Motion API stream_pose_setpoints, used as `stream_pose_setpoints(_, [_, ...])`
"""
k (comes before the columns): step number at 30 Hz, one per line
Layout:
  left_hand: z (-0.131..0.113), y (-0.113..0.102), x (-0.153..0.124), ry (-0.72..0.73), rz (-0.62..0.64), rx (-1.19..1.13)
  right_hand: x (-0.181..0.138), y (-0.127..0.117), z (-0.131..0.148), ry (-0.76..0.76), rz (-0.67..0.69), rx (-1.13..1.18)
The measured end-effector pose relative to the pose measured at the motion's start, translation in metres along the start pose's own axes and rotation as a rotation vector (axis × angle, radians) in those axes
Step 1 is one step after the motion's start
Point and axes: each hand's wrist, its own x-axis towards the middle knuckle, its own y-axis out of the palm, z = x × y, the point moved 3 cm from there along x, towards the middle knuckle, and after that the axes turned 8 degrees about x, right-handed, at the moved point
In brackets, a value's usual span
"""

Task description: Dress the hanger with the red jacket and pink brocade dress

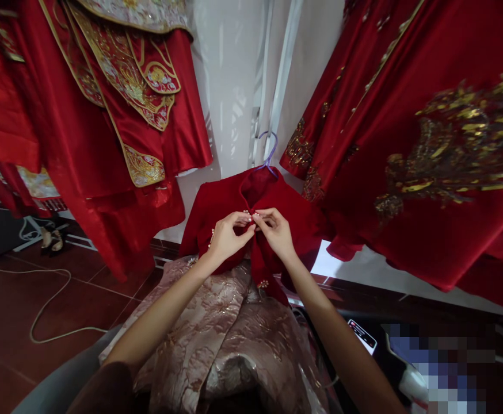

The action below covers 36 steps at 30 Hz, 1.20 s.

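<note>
Amid gowns [407, 144], left hand [228, 237] and right hand [277, 231] pinch jacket collar [255, 187]

Landmark: jacket [217, 213]. A hanger [270, 150] is seated in its collar, at the top. Both hands are set on the jacket front, the left hand [228, 236] left of the closure and the right hand [277, 230] right of it, with their fingertips pinched there and meeting. A second garment [229, 333] is laid before the jacket, under its lower edge. Hanging robes [117, 115] are recorded left of the jacket, hanging gowns [407, 144] right. A wall [234, 86] stands behind. A cable [48, 305] lies on the floor [10, 322], left.
</note>
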Motion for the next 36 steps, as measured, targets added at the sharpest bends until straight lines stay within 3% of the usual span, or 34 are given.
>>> stream_pose_setpoints(5, [0.007,0.002,0.003,-0.085,-0.043,-0.072,-0.002,0.0,0.005,-0.015,0.013,-0.028])
stream_pose_setpoints(19, [0.013,0.006,0.005,-0.119,-0.055,-0.101,-0.006,-0.002,0.01,-0.022,0.006,-0.08])
stream_pose_setpoints(28, [0.0,0.002,0.003,-0.174,-0.147,0.026,-0.006,0.0,0.007,-0.038,-0.023,-0.086])
stream_pose_setpoints(36, [-0.003,0.006,0.003,-0.161,-0.13,0.028,-0.006,0.001,0.009,-0.075,-0.05,-0.138])
